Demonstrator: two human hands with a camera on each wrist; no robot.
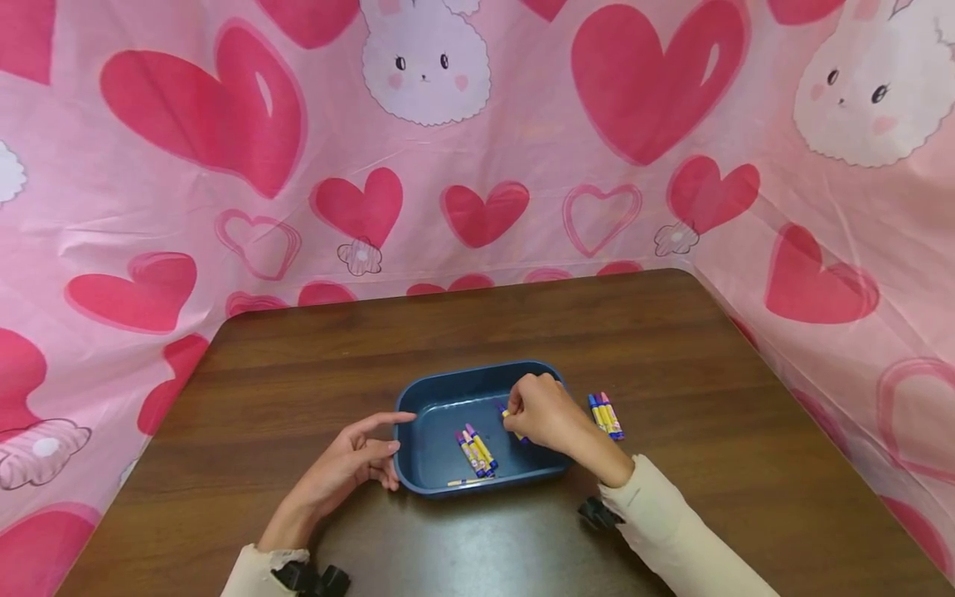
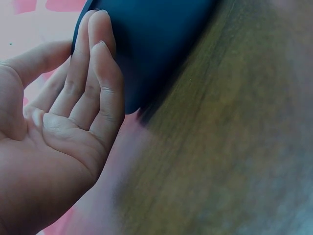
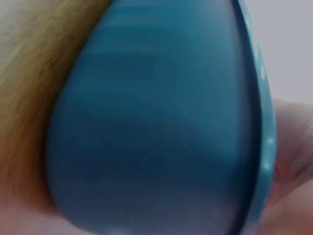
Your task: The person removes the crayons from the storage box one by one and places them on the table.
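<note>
A dark blue rectangular tray point(image 1: 477, 489) sits on the table. My left hand point(image 1: 339, 464) is at its left end, the fingers fairly straight and touching the rim and outer wall; the left wrist view has the same hand point(image 2: 73, 112) against the tray wall point(image 2: 151, 39). Over the tray's right half, my right hand point(image 1: 548, 414) pinches a yellow crayon with purple ends point(image 1: 523, 439), partly hidden by the fingers. Several yellow-wrapped crayons point(image 1: 476, 450) lie together in the tray. In the right wrist view, the tray's outer wall point(image 3: 151, 117) hides most of that hand.
Several more crayons point(image 1: 606, 416) lie side by side on the brown table point(image 1: 671, 356), just right of the tray. A thin pale stick-like piece point(image 1: 466, 482) lies along the tray's near inside edge. A pink heart-patterned cloth point(image 1: 477, 133) hangs behind the table.
</note>
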